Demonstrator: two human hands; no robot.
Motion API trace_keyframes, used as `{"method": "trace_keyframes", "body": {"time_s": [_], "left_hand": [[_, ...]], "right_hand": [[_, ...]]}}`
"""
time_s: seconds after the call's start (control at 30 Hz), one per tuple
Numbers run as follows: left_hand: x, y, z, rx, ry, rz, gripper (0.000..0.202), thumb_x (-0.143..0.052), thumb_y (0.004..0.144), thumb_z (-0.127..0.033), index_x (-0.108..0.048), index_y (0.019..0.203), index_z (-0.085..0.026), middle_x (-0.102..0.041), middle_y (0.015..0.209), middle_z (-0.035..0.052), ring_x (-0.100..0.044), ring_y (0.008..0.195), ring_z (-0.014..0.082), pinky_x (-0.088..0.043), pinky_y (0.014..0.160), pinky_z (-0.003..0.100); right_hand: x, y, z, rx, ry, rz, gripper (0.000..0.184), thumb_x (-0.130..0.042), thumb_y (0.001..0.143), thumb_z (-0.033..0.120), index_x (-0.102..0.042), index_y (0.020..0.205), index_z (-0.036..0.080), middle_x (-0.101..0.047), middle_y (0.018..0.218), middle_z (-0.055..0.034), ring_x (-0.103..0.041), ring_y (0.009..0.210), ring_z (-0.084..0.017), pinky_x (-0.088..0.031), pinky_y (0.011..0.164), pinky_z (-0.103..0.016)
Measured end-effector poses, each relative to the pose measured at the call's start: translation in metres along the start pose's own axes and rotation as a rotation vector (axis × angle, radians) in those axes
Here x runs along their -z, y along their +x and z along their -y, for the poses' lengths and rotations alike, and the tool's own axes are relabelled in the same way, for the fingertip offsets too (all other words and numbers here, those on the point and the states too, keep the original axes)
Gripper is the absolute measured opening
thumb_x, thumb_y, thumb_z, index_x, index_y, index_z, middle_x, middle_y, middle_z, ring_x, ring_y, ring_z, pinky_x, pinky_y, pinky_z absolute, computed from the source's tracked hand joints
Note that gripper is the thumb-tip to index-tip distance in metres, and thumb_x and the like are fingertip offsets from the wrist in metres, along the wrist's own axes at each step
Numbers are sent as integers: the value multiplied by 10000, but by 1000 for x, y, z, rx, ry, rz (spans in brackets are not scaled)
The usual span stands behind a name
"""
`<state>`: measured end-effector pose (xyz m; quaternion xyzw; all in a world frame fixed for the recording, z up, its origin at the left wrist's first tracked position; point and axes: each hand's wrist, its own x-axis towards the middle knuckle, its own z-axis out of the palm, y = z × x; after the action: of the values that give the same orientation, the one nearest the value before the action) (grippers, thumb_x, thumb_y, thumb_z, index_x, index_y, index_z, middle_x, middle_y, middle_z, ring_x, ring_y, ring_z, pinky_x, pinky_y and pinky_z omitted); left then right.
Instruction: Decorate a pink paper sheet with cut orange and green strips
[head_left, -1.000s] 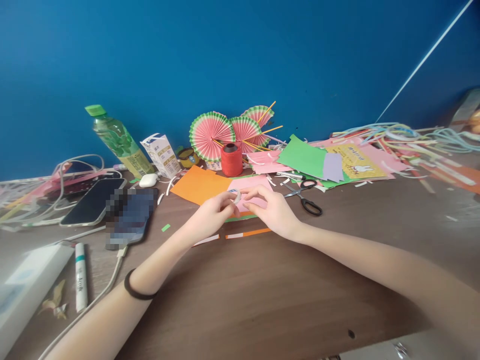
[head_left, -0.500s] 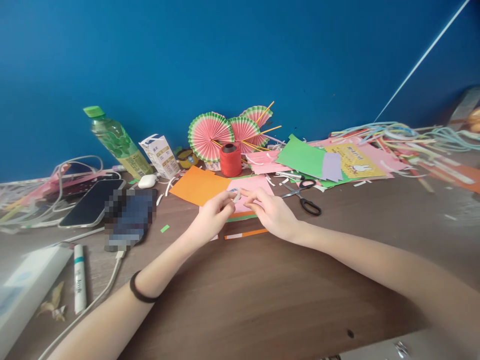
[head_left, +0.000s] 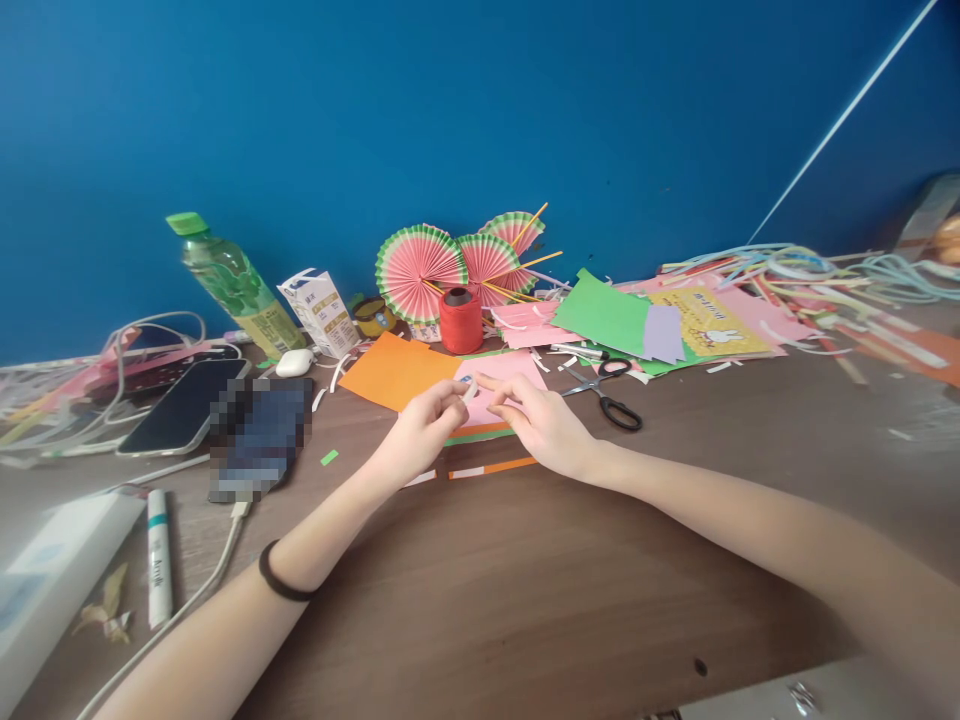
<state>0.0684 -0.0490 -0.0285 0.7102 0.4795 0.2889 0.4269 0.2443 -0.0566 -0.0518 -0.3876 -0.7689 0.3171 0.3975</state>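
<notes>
Pinching a small white tape roll [head_left: 469,388] between thumb and fingertips, our left hand [head_left: 420,432] holds it just above the pink paper sheet [head_left: 504,372], near the middle of the brown desk [head_left: 525,580]. Our right hand [head_left: 541,422] meets the roll from the other side, its index fingertip on the rim and its other fingers loosely spread. We cannot tell whether this hand grips or only touches. We count one roll, two hands, one black hair tie [head_left: 279,585] on the left wrist, one pair of scissors [head_left: 611,395], one red thread spool [head_left: 460,320], three watermelon-patterned paper fans [head_left: 420,262], one orange sheet [head_left: 394,370], two phones [head_left: 184,405], one green-capped bottle [head_left: 232,280] and one white marker pen [head_left: 157,555]. The roll is a thin pale ring with a blue mark on its upper edge. Being round, it has no long side, and it is too small for us to tell which way its hole faces.
</notes>
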Motion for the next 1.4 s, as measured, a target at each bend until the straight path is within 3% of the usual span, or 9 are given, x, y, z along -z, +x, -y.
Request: {"method": "trace_keyframes", "body": {"time_s": [0.23,0.47,0.67,0.77,0.87,1.0,1.07,1.17,1.4], "left_hand": [[6,1,1,-58,107,-42,319,-342,807,-284,-532,1023,-146,-457,654,-31,-440,622,116,-384,640,242],[21,6,1,-8,592,-153,325,-298,813,-238,-553,1005,-170,-582,714,15,-531,643,162,-397,632,259],[33,7,7,-62,839,62,245,-329,832,-269,-558,852,-185,-609,842,50,-563,729,174,-401,666,263],[33,6,3,-109,886,20,271,-341,841,-334,-556,790,-177,-584,804,53,-552,770,191,-401,703,288],[23,4,0,-161,840,-35,213,-390,818,-295,-563,829,-172,-571,834,57,-534,828,201,-398,741,309],[0,-3,1,-189,629,217,116,-487,765,-278,-555,797,-189,-562,826,25,-528,768,166,-407,678,270],[-8,-6,3,-171,595,264,109,-527,729,-256,-550,815,-193,-553,828,20,-519,749,160,-400,649,258],[-12,-9,3,-81,541,314,84,-512,709,-192,-528,791,-195,-553,791,1,-506,681,134,-381,608,237],[-4,-9,-1,78,515,343,91,-523,657,-161,-492,738,-189,-517,655,-30,-473,597,119,-339,551,223]], "right_hand": [[3,2,1,21,77,-23,54,-391,855,195,-393,813,229,-518,1256,-112,-465,1176,-179,-400,935,-407],[1,6,-9,34,241,-94,69,-431,854,262,-395,809,224,-575,1167,-88,-499,1133,-166,-372,962,-393],[2,8,-17,24,278,-114,115,-459,841,310,-413,810,209,-612,1000,-72,-556,1014,-172,-401,912,-405],[3,9,-18,23,302,-119,116,-482,830,310,-436,831,204,-601,942,-61,-570,961,-170,-410,891,-394],[2,10,-19,11,335,-138,111,-497,823,298,-447,836,199,-579,909,-47,-582,929,-168,-425,859,-373],[2,10,-21,-6,342,-159,98,-495,823,279,-443,827,196,-557,852,-25,-595,886,-161,-434,819,-348],[2,10,-19,-16,325,-159,96,-495,817,271,-435,811,196,-552,817,-15,-593,849,-154,-436,799,-340],[5,10,-14,-43,337,-84,107,-514,788,245,-418,787,197,-526,764,6,-580,746,-131,-454,732,-314],[33,21,-7,-95,48,387,133,-573,728,256,-472,767,180,-554,764,-3,-517,702,-125,-422,647,-271]]}}
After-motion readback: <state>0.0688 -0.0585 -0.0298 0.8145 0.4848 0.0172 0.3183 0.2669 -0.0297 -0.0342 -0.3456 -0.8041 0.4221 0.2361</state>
